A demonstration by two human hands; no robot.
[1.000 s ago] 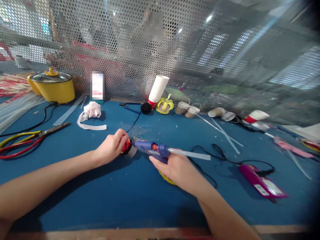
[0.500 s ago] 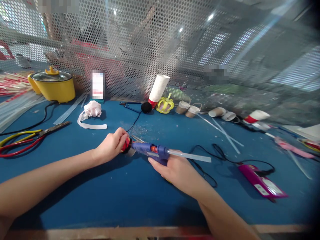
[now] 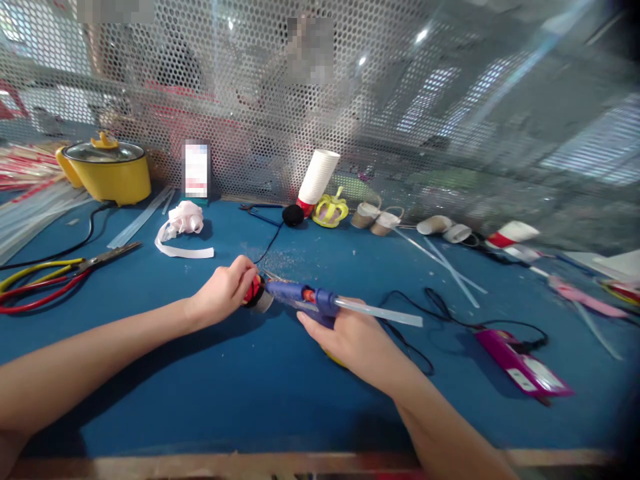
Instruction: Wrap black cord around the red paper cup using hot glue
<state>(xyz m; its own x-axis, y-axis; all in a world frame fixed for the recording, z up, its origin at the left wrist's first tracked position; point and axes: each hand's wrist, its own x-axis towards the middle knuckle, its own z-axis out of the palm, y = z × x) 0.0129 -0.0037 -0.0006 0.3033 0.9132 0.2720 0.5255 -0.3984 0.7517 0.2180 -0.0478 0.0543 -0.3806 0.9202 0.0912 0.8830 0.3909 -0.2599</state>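
Note:
My left hand is closed around a small red and black object with a pale round end; its exact kind is partly hidden by my fingers. In my right hand is a blue hot glue gun, gripped by the handle. Its nozzle points left and reaches the red and black object; whether they touch I cannot tell. A clear glue stick juts from the gun's back end towards the right. Something thin and metallic lies just behind the nozzle, mostly covered by the gun.
Red-and-yellow-handled scissors lie at left, near a yellow electric pot. White ribbon, a phone, stacked paper cups and a yellow basket-like piece stand farther back. A purple power strip with black cable is at right.
The red and black object has turned slightly, so more of its pale round end shows under the nozzle. Both hands stay nearly in place.

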